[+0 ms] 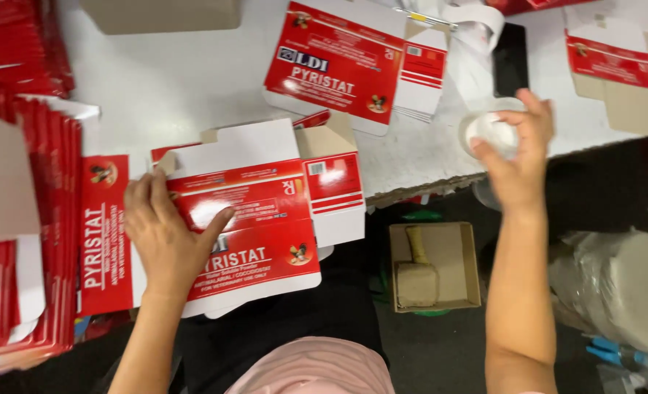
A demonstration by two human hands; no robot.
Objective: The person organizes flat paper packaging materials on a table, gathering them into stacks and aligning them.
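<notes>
**Flat carton under one hand, tape roll under the other**

White tabletop (pixel 178 80) fills the upper part of the head view, its near edge running across the middle, with dark floor below it.

Nearest the person, a flattened red-and-white folding carton (pixel 265 219) lies at the table's near edge, overhanging it toward the person. Its printed panels are red with white lettering and a small round picture in one corner; its flaps are white and plain brown on the inside. The carton's long axis runs left to right, tilted slightly up toward the right, with its flaps fanned open at the top and right. The left hand (pixel 165 237) lies palm down on the carton's left part, fingers together and thumb spread out to the right across the red panel.

The right hand (pixel 517 157) reaches to the table edge farther right, its fingers curled loosely around a roll of clear tape (pixel 488 131), thumb on the near side.

Two more flat cartons show beyond: one (pixel 335 62) at top centre, one (pixel 619 66) at top right. A stack of red flat cartons (pixel 28 233) stands at the left edge; its count cannot be told. One dark phone (pixel 511 58) lies near the tape. On the floor sits one open brown box (pixel 435 266) holding a mallet-shaped block.
</notes>
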